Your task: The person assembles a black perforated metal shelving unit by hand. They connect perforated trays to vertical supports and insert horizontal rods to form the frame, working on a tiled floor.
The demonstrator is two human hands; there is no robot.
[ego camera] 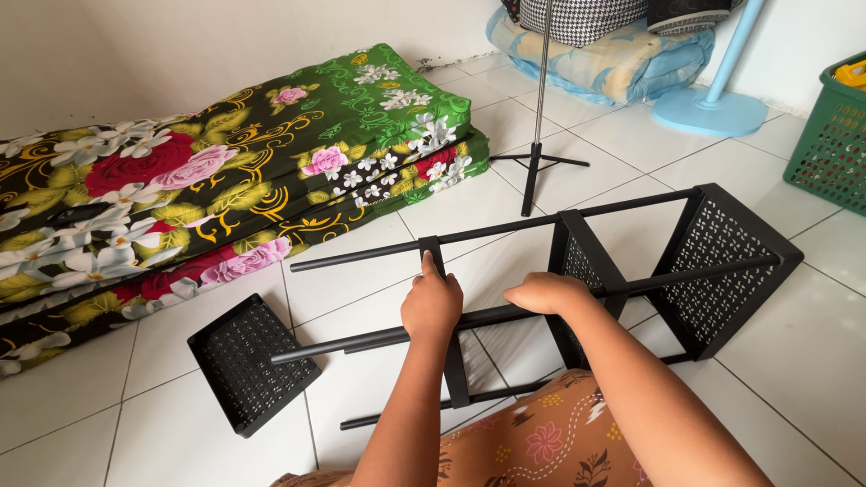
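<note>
- Black metal rack (577, 261) lies on its side on the white tiled floor (794, 361), just in front of the person's knees; two perforated shelves are fitted on its four thin poles.
- Left hand (431, 305) wraps its fingers (428, 269) around a third shelf's frame; right hand (548, 293) curls shut over the near pole.
- One loose perforated shelf (244, 361) lies at the pole ends.
- Farther off: a folded floral mattress (225, 180), one tripod stand (538, 135), and a green basket (830, 135) holding something yellow.
</note>
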